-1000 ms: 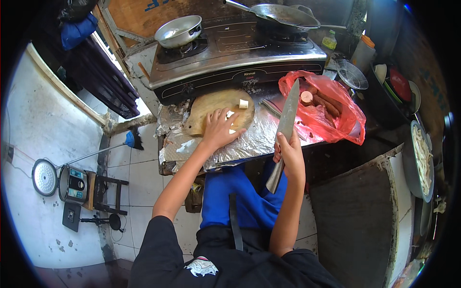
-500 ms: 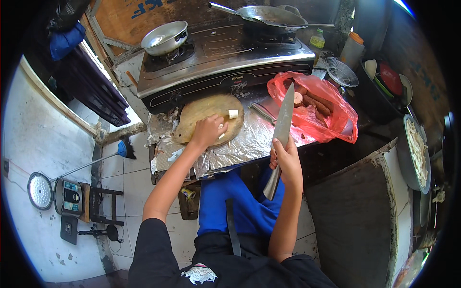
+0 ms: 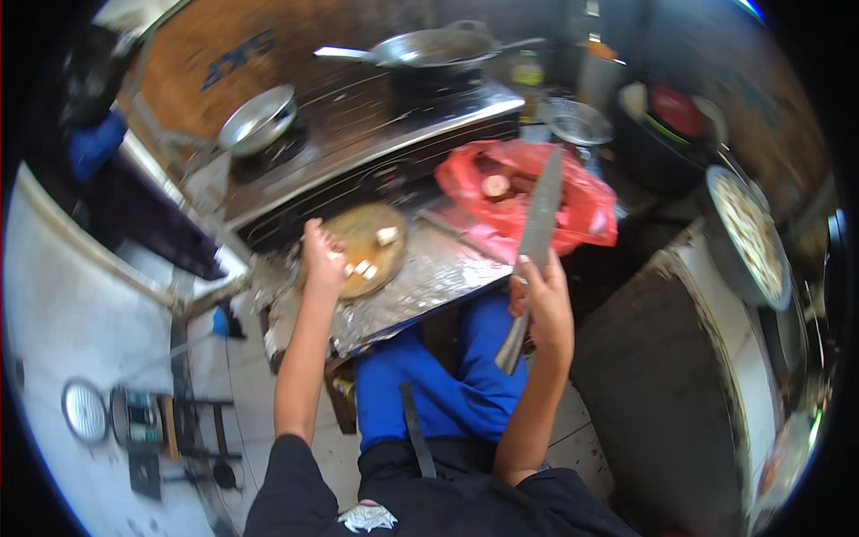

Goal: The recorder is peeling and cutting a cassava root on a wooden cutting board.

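My right hand (image 3: pixel 543 300) grips a large kitchen knife (image 3: pixel 540 215) by its handle, blade pointing up and away, in front of the red plastic bag (image 3: pixel 586 215). My left hand (image 3: pixel 323 259) is over the left side of the round wooden cutting board (image 3: pixel 358 224), fingers curled in. A whitish bit shows by its fingers, but blur hides what they hold. Small white cut pieces (image 3: pixel 362 268) lie on the board near that hand, and a larger white chunk (image 3: pixel 386 235) sits farther right. Inside the bag are brown-skinned roots, one with a pale cut end (image 3: pixel 495 186).
Behind the foil-covered bench (image 3: pixel 420 268) stands a gas stove (image 3: pixel 358 134) with a small pan (image 3: pixel 259 121) and a wok (image 3: pixel 436 46). To the right are a wire strainer (image 3: pixel 575 121), a dark tub of dishes (image 3: pixel 658 148) and a basin of pale strips (image 3: pixel 747 237).
My left hand has moved to the board's left side, uncovering small white pieces. The view has turned and shifted. The knife stays in my right hand.
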Tool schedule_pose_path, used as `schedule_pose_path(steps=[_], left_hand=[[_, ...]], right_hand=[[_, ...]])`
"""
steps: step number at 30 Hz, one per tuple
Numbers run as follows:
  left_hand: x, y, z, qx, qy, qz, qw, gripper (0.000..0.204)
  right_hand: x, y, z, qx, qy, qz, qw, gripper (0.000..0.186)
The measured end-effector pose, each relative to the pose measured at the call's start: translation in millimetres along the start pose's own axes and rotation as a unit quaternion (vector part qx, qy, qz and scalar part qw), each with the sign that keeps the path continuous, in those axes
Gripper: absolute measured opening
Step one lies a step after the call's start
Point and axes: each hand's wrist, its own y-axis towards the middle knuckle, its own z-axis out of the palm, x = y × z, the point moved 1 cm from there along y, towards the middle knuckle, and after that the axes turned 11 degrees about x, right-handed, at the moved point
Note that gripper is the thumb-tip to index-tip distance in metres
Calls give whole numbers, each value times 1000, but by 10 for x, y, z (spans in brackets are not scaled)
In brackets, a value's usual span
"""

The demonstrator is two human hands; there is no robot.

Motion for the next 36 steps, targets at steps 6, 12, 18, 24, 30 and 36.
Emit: schedule_pose_path(steps=[6, 12, 18, 24, 30, 36], left_hand=[[487, -540, 2377, 285, -76, -70, 953, 33], [2725, -1633, 4944, 350, 232, -142, 897, 34], [3663, -1889, 5632, 434, 297, -284, 802, 94], [3399, -1557, 5424, 702, 356, -125, 604, 106], [1948, -822, 4223, 580, 376, 74, 719, 62], [785, -427, 2098, 388, 568, 216, 693, 31]], right_hand=[[-309, 21, -158, 6, -71, -19, 997, 30], [-496, -500, -262, -76, -221, 57, 971, 36], [-955, -764, -428, -106, -275, -71, 953, 39], [-614, -870, -349, -113, -225, 105, 962, 34], [-860, -849, -136, 8, -216, 164, 963, 32], [-1083, -1071, -236, -27, -82, 171, 982, 18]])
